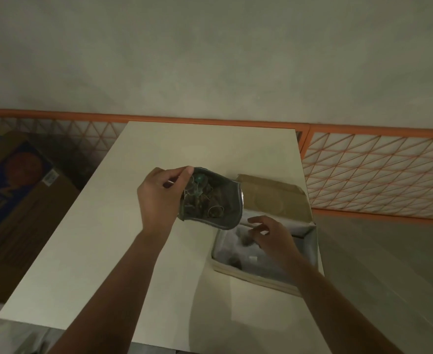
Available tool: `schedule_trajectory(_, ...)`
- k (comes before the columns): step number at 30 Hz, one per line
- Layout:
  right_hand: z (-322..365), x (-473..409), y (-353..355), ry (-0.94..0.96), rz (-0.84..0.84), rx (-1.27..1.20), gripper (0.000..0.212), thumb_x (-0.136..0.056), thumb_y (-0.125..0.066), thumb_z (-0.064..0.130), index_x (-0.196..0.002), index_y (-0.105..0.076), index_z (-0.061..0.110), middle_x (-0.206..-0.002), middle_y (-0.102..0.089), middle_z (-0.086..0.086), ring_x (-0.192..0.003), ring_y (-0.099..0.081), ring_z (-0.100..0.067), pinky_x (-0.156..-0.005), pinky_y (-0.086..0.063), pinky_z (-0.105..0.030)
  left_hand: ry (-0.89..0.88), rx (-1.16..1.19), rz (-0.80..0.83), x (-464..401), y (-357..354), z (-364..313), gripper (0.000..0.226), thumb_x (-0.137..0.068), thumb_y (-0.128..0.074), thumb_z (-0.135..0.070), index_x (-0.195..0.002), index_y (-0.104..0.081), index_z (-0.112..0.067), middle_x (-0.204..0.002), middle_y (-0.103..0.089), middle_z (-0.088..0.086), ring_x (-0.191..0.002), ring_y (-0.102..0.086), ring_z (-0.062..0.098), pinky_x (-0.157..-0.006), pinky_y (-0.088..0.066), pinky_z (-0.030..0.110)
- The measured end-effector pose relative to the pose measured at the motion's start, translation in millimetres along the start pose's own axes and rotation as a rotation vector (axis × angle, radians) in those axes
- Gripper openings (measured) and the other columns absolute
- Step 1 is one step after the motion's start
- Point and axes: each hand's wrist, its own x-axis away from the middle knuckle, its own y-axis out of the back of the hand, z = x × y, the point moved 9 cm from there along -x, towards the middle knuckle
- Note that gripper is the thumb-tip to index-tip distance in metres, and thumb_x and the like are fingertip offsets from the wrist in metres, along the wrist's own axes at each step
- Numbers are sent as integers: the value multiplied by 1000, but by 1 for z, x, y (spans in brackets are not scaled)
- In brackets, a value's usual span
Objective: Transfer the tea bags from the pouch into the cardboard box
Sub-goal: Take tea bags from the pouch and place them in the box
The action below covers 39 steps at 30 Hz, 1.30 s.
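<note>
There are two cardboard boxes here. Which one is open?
The small cardboard box on the white table, under the right hand, is open: its flap is folded back. The big printed box on the floor is shut.

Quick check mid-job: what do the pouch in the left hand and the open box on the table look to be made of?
The dark grey pouch looks like flexible foil or plastic film: its rim bends and shines. The open box looks like matte brown cardboard on its raised flap; inside sits a pale, crinkled liner, paper or plastic, unclear.
</note>
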Motion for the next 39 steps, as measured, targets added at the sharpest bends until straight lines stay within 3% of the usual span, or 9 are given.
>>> schedule_trajectory(4,20,8,14,127,-165,28,12,-90,-65,23,-98,-62,31,-110,-58,4,-87,-53,0,-67,-37,-9,10,30,12,4,1,1,17,-89,-75,-36,-98,-81,-23,-77,-64,-11,-70,-61,3,-70,-53,22)
schedule_trajectory(8,68,32,27,319,-307,-46,24,-87,-68,17,-83,-56,38,-93,-55,10,-79,-53,-2,-66,-40,-8,14,44,27,6,2,2,19,-88,-75,-36,-99,-81,-21,-79,-66,-7,-72,-62,4,-71,-54,23)
schedule_trajectory(12,103,33,0,303,-99,10,4,-91,-65,29,-89,-66,32,-77,-62,18,-67,-58,6,-60,-45,-7,-9,43,50,8,0,1,16,-87,-76,-35,-97,-81,-22,-78,-66,-5,-70,-62,3,-68,-52,17)
schedule_trajectory(16,99,10,-32,129,67,244,18,-95,-56,32,-88,-64,18,-76,-66,-1,-64,-62,-14,-59,-52,-24,-58,32,77,13,-3,-2,14,-87,-77,-33,-95,-82,-22,-78,-67,-3,-71,-62,5,-67,-50,16)
schedule_trajectory(22,88,-17,-77,66,226,767,32,-95,-55,14,-127,-54,9,-118,-60,-9,-114,-56,-24,-97,-44,-31,-108,34,106,17,-8,-8,13,-88,-77,-28,-94,-82,-18,-79,-68,-2,-71,-64,12,-68,-56,28)
schedule_trajectory(25,90,-18,-75,104,141,852,31,-94,-56,12,-125,-57,9,-123,-62,-10,-116,-57,-25,-98,-45,-32,-103,45,110,17,-7,-7,13,-89,-76,-29,-93,-82,-18,-80,-67,-3,-71,-63,11,-69,-54,26)
schedule_trajectory(31,115,7,-35,249,-69,491,12,-95,-53,26,-100,-62,20,-93,-67,-1,-85,-67,-19,-76,-57,-32,-125,-6,70,7,-1,-1,17,-93,-71,-32,-95,-79,-17,-92,-67,-2,-78,-65,13,-68,-57,31)
schedule_trajectory(36,118,40,20,331,-292,103,12,-87,-67,28,-83,-62,19,-80,-61,5,-70,-59,-6,-57,-45,-11,-166,2,18,3,6,3,16,-94,-69,-31,-95,-76,-17,-93,-70,-4,-83,-65,9,-72,-59,36)
schedule_trajectory(39,106,48,43,293,-331,-152,10,-88,-65,13,-83,-57,13,-78,-66,-4,-72,-65,-20,-60,-56,-24,-129,50,14,2,6,8,17,-96,-67,-34,-98,-76,-19,-95,-73,-8,-87,-66,6,-77,-58,34)
